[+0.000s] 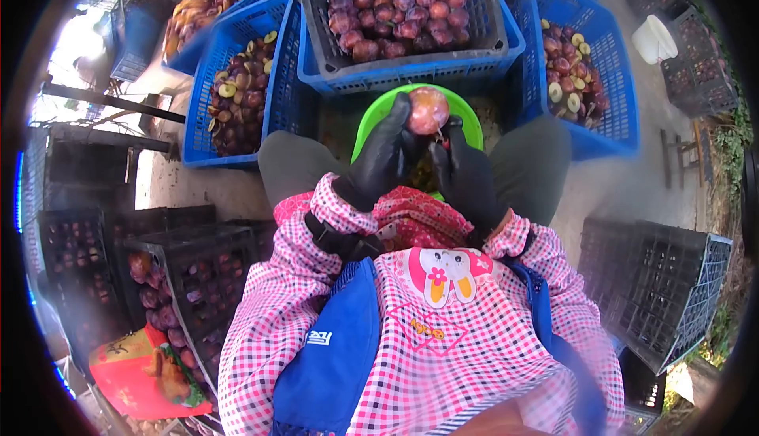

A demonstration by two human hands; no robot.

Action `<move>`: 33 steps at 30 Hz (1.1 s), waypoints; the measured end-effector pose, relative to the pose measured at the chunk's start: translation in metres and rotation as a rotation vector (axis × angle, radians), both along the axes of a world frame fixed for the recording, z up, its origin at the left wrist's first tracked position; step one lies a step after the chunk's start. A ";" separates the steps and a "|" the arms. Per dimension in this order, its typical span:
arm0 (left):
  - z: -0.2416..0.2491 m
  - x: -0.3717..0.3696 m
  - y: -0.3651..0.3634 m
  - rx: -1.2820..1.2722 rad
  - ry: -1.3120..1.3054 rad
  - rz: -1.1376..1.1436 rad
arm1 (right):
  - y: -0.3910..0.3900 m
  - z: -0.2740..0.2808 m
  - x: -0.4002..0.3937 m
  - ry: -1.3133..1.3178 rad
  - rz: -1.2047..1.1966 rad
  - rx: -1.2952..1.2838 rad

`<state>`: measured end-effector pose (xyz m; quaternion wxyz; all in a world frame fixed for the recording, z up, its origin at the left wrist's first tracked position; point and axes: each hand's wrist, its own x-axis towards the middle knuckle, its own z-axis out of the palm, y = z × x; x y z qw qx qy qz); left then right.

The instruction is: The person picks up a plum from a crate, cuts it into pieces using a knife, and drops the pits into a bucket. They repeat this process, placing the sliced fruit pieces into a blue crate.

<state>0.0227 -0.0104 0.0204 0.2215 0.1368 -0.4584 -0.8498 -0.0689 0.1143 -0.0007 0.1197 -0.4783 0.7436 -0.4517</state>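
Observation:
My left hand, in a black glove, grips a round reddish-purple fruit and holds it up over a green bowl between my knees. My right hand, also in a black glove, sits just below and right of the fruit, closed on a small tool whose tip meets the fruit's underside; the tool is mostly hidden. Pink checked sleeves and an apron cover my arms and chest.
A dark crate of whole fruit rests on a blue crate straight ahead. Blue crates with cut fruit stand at left and right. Black crates stack at lower left, an empty black crate at right. A white container sits far right.

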 end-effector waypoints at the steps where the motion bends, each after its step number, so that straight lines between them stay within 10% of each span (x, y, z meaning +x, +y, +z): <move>1: 0.001 -0.002 0.002 0.312 0.058 -0.002 | 0.001 0.000 0.001 -0.002 0.002 0.002; 2: 0.005 -0.005 -0.004 0.302 0.070 -0.001 | -0.001 0.001 -0.004 -0.040 0.046 -0.058; 5: 0.012 0.004 -0.009 -0.947 -0.136 0.151 | 0.004 0.001 -0.006 -0.082 0.096 -0.108; 7: 0.014 0.005 -0.008 -0.800 -0.107 0.073 | 0.001 0.004 -0.008 -0.070 0.120 -0.121; 9: 0.006 0.005 -0.001 0.352 0.146 -0.075 | -0.001 0.004 -0.004 -0.012 0.074 -0.086; 13: -0.008 0.014 -0.014 -0.279 -0.009 0.010 | 0.002 -0.003 -0.010 0.009 0.130 -0.068; 15: -0.007 0.016 -0.024 -0.847 -0.279 0.025 | 0.000 0.003 -0.017 -0.759 0.237 0.177; 19: -0.033 0.013 -0.036 -0.754 -0.257 -0.041 | 0.005 0.047 -0.026 -0.494 0.139 0.019; 22: -0.021 0.010 -0.011 0.114 -0.027 -0.224 | -0.009 0.048 -0.037 0.066 0.094 -0.219; 26: -0.024 0.001 0.009 -0.402 0.036 0.024 | -0.012 0.034 -0.029 -0.325 0.160 -0.113; 33: -0.050 -0.008 0.006 -0.230 -0.190 -0.009 | -0.009 0.023 -0.021 -0.106 0.005 -0.141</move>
